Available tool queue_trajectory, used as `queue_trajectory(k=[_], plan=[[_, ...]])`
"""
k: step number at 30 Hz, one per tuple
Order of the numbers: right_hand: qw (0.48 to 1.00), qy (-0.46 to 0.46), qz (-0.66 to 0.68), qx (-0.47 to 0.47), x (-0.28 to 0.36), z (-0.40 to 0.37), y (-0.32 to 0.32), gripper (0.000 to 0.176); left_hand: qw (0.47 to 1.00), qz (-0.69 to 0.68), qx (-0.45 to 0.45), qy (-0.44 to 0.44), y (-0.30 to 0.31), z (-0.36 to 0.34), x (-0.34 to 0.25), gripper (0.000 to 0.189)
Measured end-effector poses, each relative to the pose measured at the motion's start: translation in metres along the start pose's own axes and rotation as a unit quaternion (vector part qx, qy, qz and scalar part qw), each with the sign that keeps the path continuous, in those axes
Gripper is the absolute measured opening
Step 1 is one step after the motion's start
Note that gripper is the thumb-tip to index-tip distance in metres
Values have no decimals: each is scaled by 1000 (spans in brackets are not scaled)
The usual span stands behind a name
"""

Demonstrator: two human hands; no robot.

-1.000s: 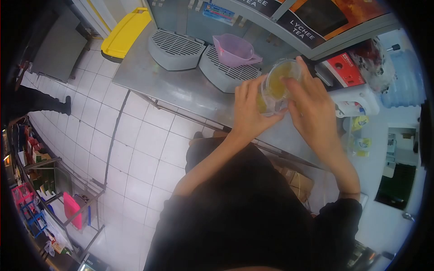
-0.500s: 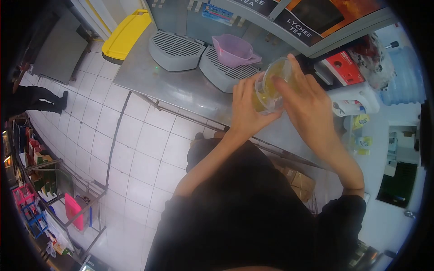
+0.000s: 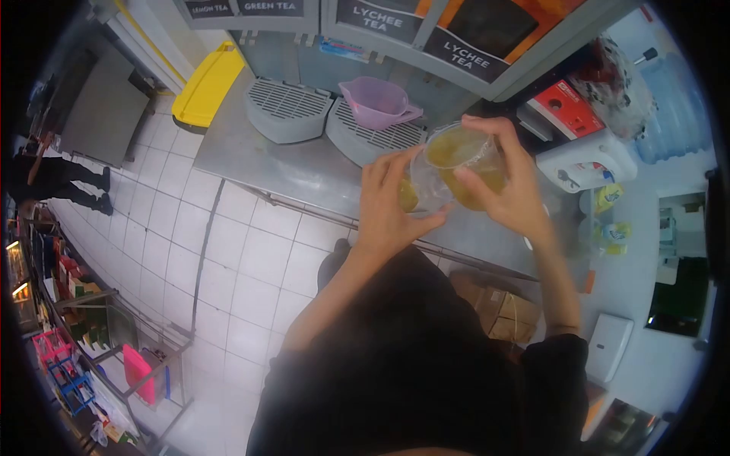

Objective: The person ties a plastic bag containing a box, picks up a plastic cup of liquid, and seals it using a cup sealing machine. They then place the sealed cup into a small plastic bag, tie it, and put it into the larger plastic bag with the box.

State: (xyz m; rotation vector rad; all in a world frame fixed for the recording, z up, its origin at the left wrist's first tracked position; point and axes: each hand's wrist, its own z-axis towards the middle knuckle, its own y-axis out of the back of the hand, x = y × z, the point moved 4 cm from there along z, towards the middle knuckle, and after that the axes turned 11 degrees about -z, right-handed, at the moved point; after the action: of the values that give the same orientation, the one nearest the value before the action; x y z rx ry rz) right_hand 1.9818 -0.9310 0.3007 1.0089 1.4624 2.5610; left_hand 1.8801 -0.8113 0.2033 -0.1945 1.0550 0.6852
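In the middle of the head view, my right hand (image 3: 513, 182) is closed around a clear plastic cup (image 3: 479, 186) of yellowish liquid. My left hand (image 3: 388, 201) wraps another clear cup (image 3: 432, 190), which touches or sits just beside the first. Some yellow shows low in the left cup near my fingers; how much it holds is hidden. Both cups are above the front of the steel counter (image 3: 304, 163). Behind them, a translucent purple measuring jug (image 3: 372, 105) rests on a grey slotted drip tray (image 3: 346, 137).
A second drip tray (image 3: 285, 114) stands left of the jug, below tea dispensers (image 3: 471, 57). Right of my hands are a white jug-like container (image 3: 585, 163) and a red box (image 3: 566, 106). A yellow lid (image 3: 209, 87) stands at the counter's left end. A person (image 3: 61, 178) stands far left.
The cups, earlier overlapping with one tipped toward the other, are now side by side. My right hand's cup is more upright, its liquid plainly visible. The view has shifted, showing more dispenser labels.
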Motion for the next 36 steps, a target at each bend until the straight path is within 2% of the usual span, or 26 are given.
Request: queue_trajectory(k=[1,2,7,8,10,14,21,22,24,25,27,29,32,34,36], plan=[[998,-14,56,-4,-6,-1,-2,47,1000,0,4,-5,1,1,-3,81],[998,-15,56,-10,-12,-3,-2,47,1000,4,7,-2,2,2,-5,81],[978,79,189,-44,-29,-11,-2,52,1000,8,23,2,8,9,-20,80],[978,81,187,-50,-31,-12,-2,52,1000,4,23,-5,8,11,-23,80],[955,81,273,-80,-33,-15,0,56,999,-1,27,-16,9,13,-27,80],[941,79,302,-133,-40,-20,1,63,998,-49,41,7,8,14,-28,80],[873,73,411,-253,-40,-16,-13,77,994,-91,42,35,-3,2,-4,83],[862,82,419,-272,-38,-15,-17,80,995,-88,43,31,-2,-1,-4,83],[861,92,411,-286,-33,-12,-28,81,997,5,55,48,3,-8,0,83],[860,99,402,-298,-31,-12,-33,83,997,10,52,49,6,-12,4,83],[858,102,411,-291,-32,-10,-45,84,992,59,33,103,16,-24,27,81],[856,104,421,-281,-34,-10,-57,85,993,65,18,100,22,-40,65,82],[877,93,393,-261,-40,-12,-75,85,989,80,-6,126,24,-61,120,84],[911,97,311,-252,-47,-17,-87,83,983,93,-20,156,25,-69,149,85],[913,86,315,-242,-53,-22,-103,83,984,55,-13,167,24,-68,163,92]])
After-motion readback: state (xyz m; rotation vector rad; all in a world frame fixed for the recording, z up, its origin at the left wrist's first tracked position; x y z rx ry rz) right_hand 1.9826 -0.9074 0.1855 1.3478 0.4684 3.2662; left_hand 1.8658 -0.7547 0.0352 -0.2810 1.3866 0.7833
